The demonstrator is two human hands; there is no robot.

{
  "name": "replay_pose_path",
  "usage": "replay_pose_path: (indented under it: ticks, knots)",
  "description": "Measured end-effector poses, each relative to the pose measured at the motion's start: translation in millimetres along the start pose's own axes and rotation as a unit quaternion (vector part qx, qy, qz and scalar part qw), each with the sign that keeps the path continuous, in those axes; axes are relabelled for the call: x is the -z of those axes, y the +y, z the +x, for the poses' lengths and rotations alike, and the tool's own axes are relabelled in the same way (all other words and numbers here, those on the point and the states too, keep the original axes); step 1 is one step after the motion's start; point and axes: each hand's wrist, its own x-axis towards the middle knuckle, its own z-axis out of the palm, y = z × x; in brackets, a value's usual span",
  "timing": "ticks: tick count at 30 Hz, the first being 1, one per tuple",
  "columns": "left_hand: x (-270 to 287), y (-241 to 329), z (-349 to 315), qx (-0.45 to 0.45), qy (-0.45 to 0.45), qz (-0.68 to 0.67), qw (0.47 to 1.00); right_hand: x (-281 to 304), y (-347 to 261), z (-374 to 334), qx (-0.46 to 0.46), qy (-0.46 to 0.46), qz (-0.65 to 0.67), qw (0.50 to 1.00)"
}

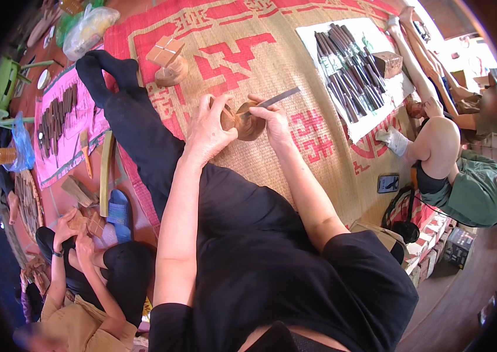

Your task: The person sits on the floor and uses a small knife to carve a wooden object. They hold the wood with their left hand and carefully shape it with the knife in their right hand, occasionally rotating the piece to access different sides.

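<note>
Over the woven mat, above my lap, my left hand (208,128) curls its fingers and thumb around a rounded brown wooden piece (252,130). My right hand (273,122) is closed on a flat grey metal blade (282,97). The blade's free end points up to the right, and its other end lies at the wooden piece, partly hidden by my fingers. Beyond my hands, a squared wooden block (165,51) with pale lines sits on a rounded wooden piece (172,73).
Rows of dark-handled carving tools (348,73) lie on a white cloth at the right, beside a wooden block (388,63). More tools (58,120) and a brush (86,154) are at the left. Co-workers sit on both sides; the left one's hands (75,237) hold wood. A phone (387,183) lies at the right.
</note>
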Motion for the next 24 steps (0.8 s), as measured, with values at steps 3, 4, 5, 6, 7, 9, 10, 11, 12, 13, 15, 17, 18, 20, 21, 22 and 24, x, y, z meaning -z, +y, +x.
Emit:
replay_pose_path:
  ticks: [3, 4, 5, 6, 7, 9, 10, 11, 12, 13, 15, 17, 18, 20, 21, 22, 24]
  knots:
    - [-5, -1, 1, 0.010, 0.026, -0.003, 1.000, 10, 11, 6, -0.016, 0.042, 0.025, 0.999]
    - [-5, 0, 2, 0.019, 0.028, -0.009, 0.999, 18, 15, 11, -0.026, 0.060, 0.016, 0.998]
    - [-6, 0, 3, 0.028, 0.030, -0.016, 0.999, 22, 15, 14, -0.036, 0.078, 0.005, 0.996]
    - [-6, -2, 4, 0.037, 0.030, -0.012, 0.999, 24, 15, 16, -0.046, 0.096, -0.005, 0.994]
    - [-6, -5, 5, 0.045, 0.031, -0.008, 0.998, 23, 18, 16, -0.015, 0.093, 0.003, 0.996]
    - [-4, -9, 4, 0.070, 0.028, -0.002, 0.997, -6, 5, 5, 0.025, 0.058, 0.017, 0.998]
    - [-4, -10, 3, 0.074, 0.035, -0.004, 0.997, -18, 1, 0, 0.045, 0.042, 0.025, 0.998]
    - [-4, -10, 4, 0.074, 0.043, -0.005, 0.996, -24, 1, -3, 0.033, 0.017, 0.015, 0.999]
    - [-4, -10, 5, 0.075, 0.052, -0.007, 0.996, -23, 2, -2, 0.027, 0.034, 0.031, 0.999]
    - [-5, -10, 6, 0.088, 0.052, -0.005, 0.995, -18, 6, 2, 0.021, 0.051, 0.046, 0.997]
    - [-6, -9, 8, 0.112, 0.053, -0.005, 0.992, -1, 16, 13, 0.020, 0.086, 0.070, 0.994]
    - [-7, -11, 9, 0.125, 0.052, -0.008, 0.991, 3, 20, 13, 0.030, 0.078, 0.065, 0.994]
    - [-8, -12, 8, 0.133, 0.050, -0.009, 0.990, 0, 16, 11, 0.033, 0.074, 0.062, 0.995]
    - [-4, -10, 10, 0.139, 0.060, -0.013, 0.988, -16, 11, 11, 0.049, 0.038, 0.053, 0.997]
    - [-3, -9, 11, 0.142, 0.065, -0.014, 0.988, -25, 9, 10, 0.044, 0.016, 0.043, 0.998]
    - [-6, -13, 10, 0.142, 0.073, -0.012, 0.987, -29, 10, 9, 0.038, -0.007, 0.034, 0.999]
    - [-10, -16, 13, 0.133, 0.092, -0.009, 0.987, -23, 15, 17, 0.039, 0.021, 0.050, 0.998]
